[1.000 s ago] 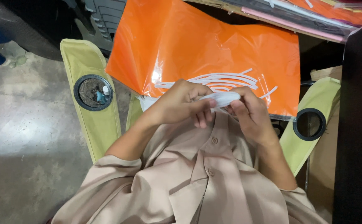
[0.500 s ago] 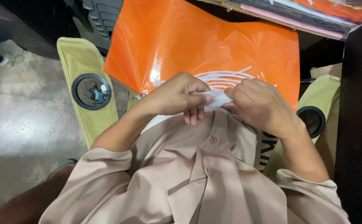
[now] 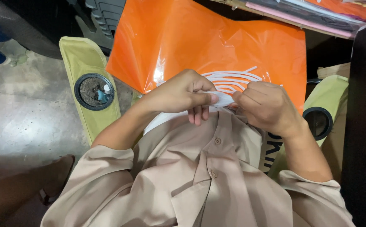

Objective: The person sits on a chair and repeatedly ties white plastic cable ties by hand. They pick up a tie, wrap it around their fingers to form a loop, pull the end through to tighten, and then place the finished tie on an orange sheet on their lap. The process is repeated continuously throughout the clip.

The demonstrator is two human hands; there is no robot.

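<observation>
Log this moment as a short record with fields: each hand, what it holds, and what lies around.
left hand: pinches the small white folded piece by its left end
right hand: curled grip on that piece's right end
white piece: held above the lap, in front of the glossy orange plastic bag
clothing: beige button-up shirt
seat: yellow-green folding chair arms, left cup holder holding small items
floor: grey concrete

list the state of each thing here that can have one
left hand: closed, pinching the white piece
right hand: closed on the white piece's other end
white piece: held between both hands
orange bag: flat, crinkled
cup holder: holds small items
shirt: buttoned
</observation>
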